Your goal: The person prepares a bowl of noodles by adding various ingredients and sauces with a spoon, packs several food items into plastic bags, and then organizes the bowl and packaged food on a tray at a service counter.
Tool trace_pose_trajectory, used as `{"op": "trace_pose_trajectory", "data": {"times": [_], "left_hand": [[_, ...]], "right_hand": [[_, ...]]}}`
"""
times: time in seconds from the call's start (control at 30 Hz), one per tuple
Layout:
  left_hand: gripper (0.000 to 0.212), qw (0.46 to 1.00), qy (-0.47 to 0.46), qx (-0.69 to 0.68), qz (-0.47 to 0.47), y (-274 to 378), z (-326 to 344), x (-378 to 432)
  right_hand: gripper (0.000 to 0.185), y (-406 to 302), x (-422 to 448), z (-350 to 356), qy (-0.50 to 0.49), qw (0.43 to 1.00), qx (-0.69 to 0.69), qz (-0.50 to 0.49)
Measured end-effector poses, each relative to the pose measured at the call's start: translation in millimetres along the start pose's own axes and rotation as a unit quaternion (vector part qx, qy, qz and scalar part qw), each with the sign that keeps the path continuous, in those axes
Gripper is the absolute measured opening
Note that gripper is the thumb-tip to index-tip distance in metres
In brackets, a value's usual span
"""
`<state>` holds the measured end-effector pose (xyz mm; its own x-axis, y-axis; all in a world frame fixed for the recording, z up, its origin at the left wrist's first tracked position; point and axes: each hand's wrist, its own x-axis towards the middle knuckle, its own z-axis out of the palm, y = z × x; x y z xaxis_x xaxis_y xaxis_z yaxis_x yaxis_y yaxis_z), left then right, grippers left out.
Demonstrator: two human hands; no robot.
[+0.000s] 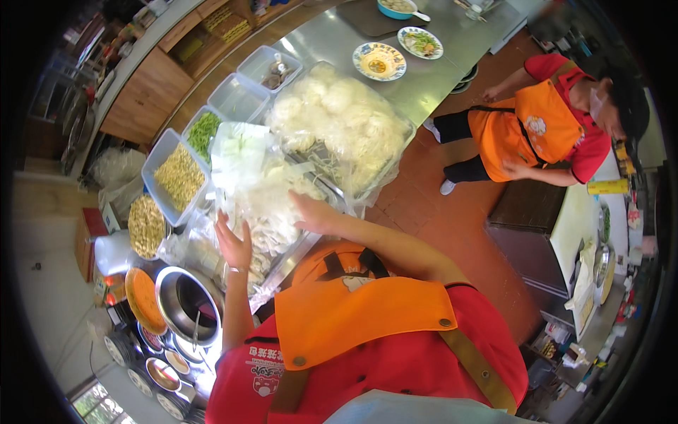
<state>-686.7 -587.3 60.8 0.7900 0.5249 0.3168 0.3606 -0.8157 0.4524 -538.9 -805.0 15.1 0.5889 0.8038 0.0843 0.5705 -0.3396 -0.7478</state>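
Note:
My left hand (234, 245) has its fingers spread beside a heap of white flat noodles (267, 230) in a metal tray (288, 265). Across the heap, my right hand (313, 213) reaches in from the right with fingers apart; whether it touches the noodles or the thin plastic over them is unclear. Neither hand visibly grips anything. A translucent plastic bag holding pale green pieces (241, 151) lies just beyond the noodles. Further off, a large tray of bundled pale noodles (339, 116) is covered with plastic film.
On the left stand tubs of chopped yellowish food (180, 177) and cut greens (204, 135), and a deep steel pot (183, 305). Plates (379, 61) sit on the steel table (323, 32). A person in an orange apron (545, 122) stands on the right, near another counter (572, 233).

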Motion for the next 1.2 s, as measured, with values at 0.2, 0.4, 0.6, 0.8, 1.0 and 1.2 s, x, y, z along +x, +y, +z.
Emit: {"op": "trace_pose_trajectory", "data": {"times": [0.2,0.4,0.6,0.8,1.0,1.2], "left_hand": [[0.041,0.929,-0.345,0.130,-0.026,-14,8,-74],[0.039,0.705,-0.675,0.193,0.099,-39,47,-142],[0.048,0.812,-0.513,0.086,0.264,254,103,40],[0.048,0.843,-0.389,-0.149,0.340,491,227,84],[0.035,0.817,-0.360,-0.235,0.385,676,359,88],[0.028,0.773,-0.393,-0.207,0.452,811,519,134]], "right_hand": [[0.015,20,-18,-33,-0.268,0.957,-0.089,-0.069],[0.022,90,-91,-93,-0.311,0.950,0.029,-0.024],[0.034,151,-134,-217,-0.060,0.980,0.120,0.144],[0.047,242,-200,-339,0.055,0.948,0.244,0.197],[0.045,318,-236,-492,0.011,0.875,0.434,0.215],[0.036,493,-251,-583,0.123,0.875,0.400,0.245]]}}
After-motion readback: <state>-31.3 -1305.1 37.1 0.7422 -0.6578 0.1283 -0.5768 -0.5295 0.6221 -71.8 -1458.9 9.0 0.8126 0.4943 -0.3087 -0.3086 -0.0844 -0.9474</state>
